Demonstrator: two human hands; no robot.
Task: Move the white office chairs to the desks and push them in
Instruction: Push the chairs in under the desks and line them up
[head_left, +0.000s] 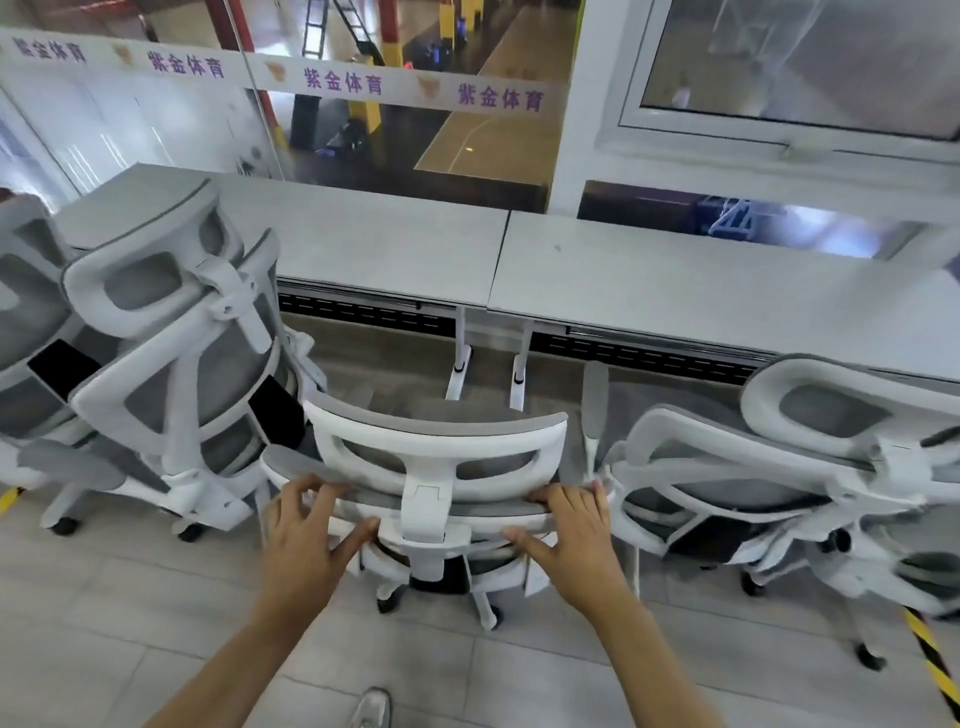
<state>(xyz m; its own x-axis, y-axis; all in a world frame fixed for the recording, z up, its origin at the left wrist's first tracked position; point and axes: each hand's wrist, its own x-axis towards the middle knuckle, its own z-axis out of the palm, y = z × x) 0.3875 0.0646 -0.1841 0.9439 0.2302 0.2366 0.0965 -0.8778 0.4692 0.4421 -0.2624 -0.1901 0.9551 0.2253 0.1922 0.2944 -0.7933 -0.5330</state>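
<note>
A white office chair (436, 457) with grey mesh stands directly before me, its back toward me, facing the gap where two grey desks (374, 249) meet. My left hand (306, 535) grips the left side of the backrest's top edge. My right hand (571, 530) grips the right side of the same edge. The chair's wheeled base shows below my hands; its seat is mostly hidden by the backrest.
Another white chair (176, 353) stands close on the left, with a third one at the far left edge. A further white chair (769, 467) stands on the right. The right desk (701, 291) runs along a glass wall. Yellow-black floor tape (935, 670) lies at right.
</note>
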